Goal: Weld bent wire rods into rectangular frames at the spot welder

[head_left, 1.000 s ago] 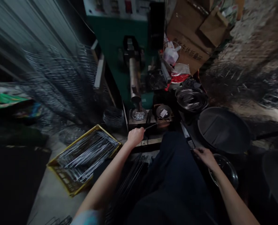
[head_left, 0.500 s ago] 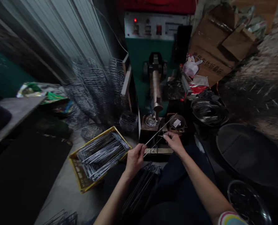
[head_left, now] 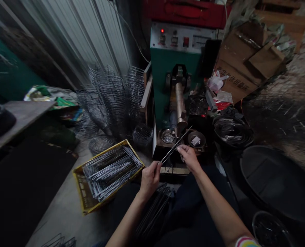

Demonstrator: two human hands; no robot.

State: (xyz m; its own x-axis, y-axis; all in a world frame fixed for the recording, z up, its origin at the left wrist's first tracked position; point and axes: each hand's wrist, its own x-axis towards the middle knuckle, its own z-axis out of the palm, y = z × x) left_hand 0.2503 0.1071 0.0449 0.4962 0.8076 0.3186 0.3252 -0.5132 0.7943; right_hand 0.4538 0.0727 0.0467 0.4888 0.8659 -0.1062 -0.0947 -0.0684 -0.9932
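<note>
My left hand (head_left: 150, 177) grips the near end of a thin bent metal wire (head_left: 175, 146) that slants up and right toward a green machine (head_left: 179, 68). My right hand (head_left: 188, 156) pinches the same wire about halfway along. The wire's far tip lies near the machine's brass cylinder (head_left: 179, 104), between a small dish of tiny metal parts (head_left: 168, 137) and a second round dish (head_left: 196, 139). A bundle of similar wires (head_left: 152, 214) rests on my lap under my left wrist.
A yellow crate (head_left: 84, 200) of finished wires sits on the floor at left. Stacked wire racks (head_left: 111, 96) stand behind it. Wire coils (head_left: 232, 130), a large dark pan (head_left: 276, 181), a bowl (head_left: 270, 230) and cardboard boxes (head_left: 245, 58) crowd the right.
One second ago my right hand was down by the bowl at right; it has come over and taken hold of the wire. My head has tilted upward, showing more of the machine.
</note>
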